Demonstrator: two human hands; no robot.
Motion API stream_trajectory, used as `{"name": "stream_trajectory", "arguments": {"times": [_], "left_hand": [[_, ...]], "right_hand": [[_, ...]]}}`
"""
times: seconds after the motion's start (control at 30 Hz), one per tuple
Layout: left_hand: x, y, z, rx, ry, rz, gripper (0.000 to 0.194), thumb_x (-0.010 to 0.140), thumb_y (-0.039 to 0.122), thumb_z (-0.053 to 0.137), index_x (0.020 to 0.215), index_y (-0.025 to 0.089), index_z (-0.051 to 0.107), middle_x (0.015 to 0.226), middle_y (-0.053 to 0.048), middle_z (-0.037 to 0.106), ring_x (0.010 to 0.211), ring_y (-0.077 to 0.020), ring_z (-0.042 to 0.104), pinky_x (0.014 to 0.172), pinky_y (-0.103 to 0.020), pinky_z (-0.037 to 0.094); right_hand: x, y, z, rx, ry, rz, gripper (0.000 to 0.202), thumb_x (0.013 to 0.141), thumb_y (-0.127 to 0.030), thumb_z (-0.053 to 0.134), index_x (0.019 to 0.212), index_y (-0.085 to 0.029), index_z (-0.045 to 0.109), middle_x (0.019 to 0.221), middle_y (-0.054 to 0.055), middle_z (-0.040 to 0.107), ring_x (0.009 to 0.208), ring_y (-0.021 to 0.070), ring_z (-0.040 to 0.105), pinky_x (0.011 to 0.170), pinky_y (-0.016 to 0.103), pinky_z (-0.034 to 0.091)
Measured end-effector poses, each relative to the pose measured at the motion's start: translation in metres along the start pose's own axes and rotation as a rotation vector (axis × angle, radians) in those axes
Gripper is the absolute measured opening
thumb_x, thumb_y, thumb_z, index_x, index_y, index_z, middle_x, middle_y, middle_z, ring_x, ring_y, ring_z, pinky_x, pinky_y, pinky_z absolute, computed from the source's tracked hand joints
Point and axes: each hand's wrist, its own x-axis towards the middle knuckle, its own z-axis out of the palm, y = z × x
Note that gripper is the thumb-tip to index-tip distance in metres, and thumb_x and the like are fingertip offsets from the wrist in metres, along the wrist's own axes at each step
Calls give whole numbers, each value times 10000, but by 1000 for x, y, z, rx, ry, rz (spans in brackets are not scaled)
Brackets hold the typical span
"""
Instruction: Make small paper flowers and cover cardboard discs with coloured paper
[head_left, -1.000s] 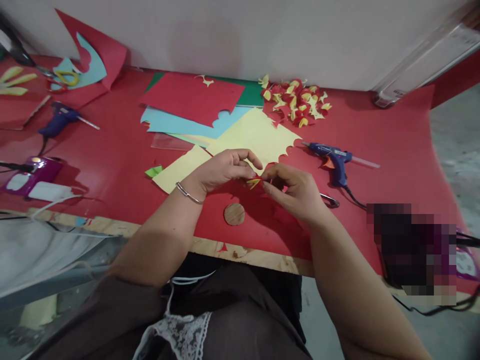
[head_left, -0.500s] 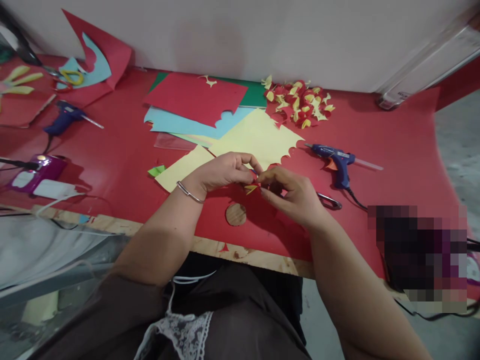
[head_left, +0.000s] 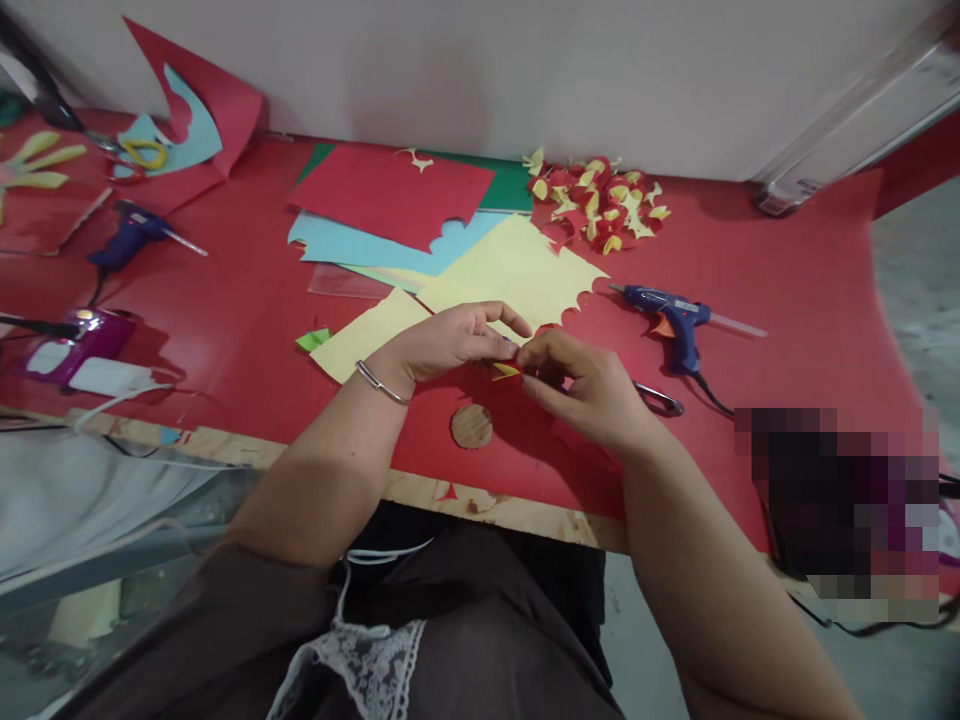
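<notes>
Small yellow paper piece [head_left: 505,371] between the hands [head_left: 589,385]

Lane open leftward
Bare counter [head_left: 247,300] is left between left glue gun [head_left: 127,235] and yellow sheet [head_left: 367,335]; beyond the right hand [head_left: 585,385], passage is hindered by right glue gun [head_left: 679,322].

Two blue plastic glue guns [head_left: 135,232], one round wooden disc [head_left: 472,426]
Left of the disc, one gun and one bright-green paper scrap [head_left: 313,341]; right, one gun; beyond, two bare hands [head_left: 454,342] with one red-and-yellow paper piece [head_left: 506,371].
</notes>
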Motion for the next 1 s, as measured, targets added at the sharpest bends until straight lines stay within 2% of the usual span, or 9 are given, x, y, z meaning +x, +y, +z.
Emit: {"name": "stream_trajectory", "arguments": {"times": [0.27,0.5,0.6,0.67,0.8,1.0], "left_hand": [[2,1,12,6,142,116,232,939,218,717,1162,188,658,723,45,623,700,-115,621,727,-253,481],[-3,10,14,86,206,213,263,950,234,716,1196,202,627,870,3,677,772,-116,659,782,-263,543],[-7,13,13,180,234,307,205,929,232,747,1106,200,647,973,-26,708,845,-126,685,800,-264,560],[-9,14,12,264,240,344,154,918,249,770,1023,196,671,962,-25,714,820,-122,676,766,-256,545],[-11,15,14,392,278,341,135,914,292,785,969,194,710,899,-27,737,760,-127,667,721,-261,529],[-12,17,16,474,313,353,106,909,282,770,950,194,726,968,-45,777,770,-126,680,741,-260,543]], "right_hand": [[1,-2,0,-42,90,15,120,922,-192,636,1027,-221,687,883,6,736,645,121,610,652,285,473],[1,1,-1,-76,199,16,69,923,-225,660,988,-228,684,918,20,752,683,140,621,668,306,494],[1,0,0,-78,231,17,82,916,-209,651,988,-227,686,881,9,733,646,131,610,641,300,490],[1,0,0,-94,252,17,83,912,-202,650,983,-229,685,872,6,729,630,127,604,631,299,486],[2,1,-1,-139,282,1,95,910,-190,641,985,-229,685,881,9,736,628,122,596,623,293,473],[3,5,-1,-176,285,-24,121,894,-175,632,988,-230,685,878,12,742,635,129,606,621,301,475]]}}
